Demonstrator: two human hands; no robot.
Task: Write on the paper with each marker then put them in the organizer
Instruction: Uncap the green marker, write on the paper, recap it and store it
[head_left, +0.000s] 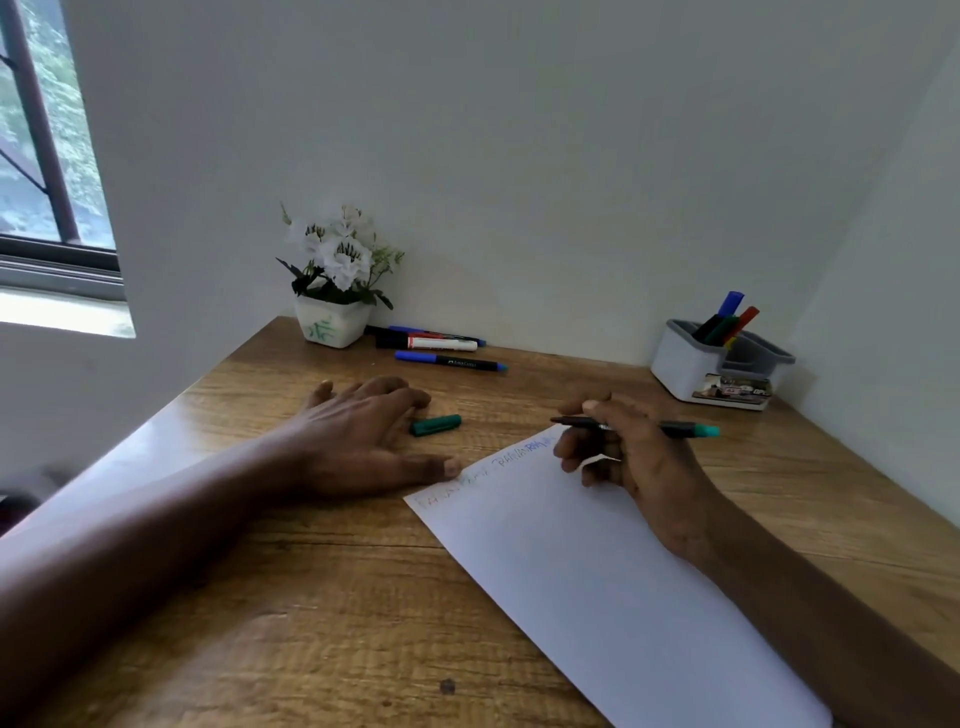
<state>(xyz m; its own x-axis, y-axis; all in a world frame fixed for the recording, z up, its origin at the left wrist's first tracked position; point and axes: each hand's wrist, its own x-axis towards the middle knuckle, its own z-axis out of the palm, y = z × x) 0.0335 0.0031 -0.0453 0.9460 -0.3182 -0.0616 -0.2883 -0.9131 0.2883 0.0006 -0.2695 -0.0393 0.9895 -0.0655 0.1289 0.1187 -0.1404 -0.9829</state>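
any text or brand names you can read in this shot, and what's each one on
"Faber-Castell": white print on the barrel of the blue-capped marker lying on the desk; small, so only just legible.
Handwriting along the top edge of the paper: faint and blurred, not readable.
Sticker on the front of the organizer: too small to read.
Red and white marker by the flower pot: label print too blurred.
Marker in the right hand: print hidden by fingers.
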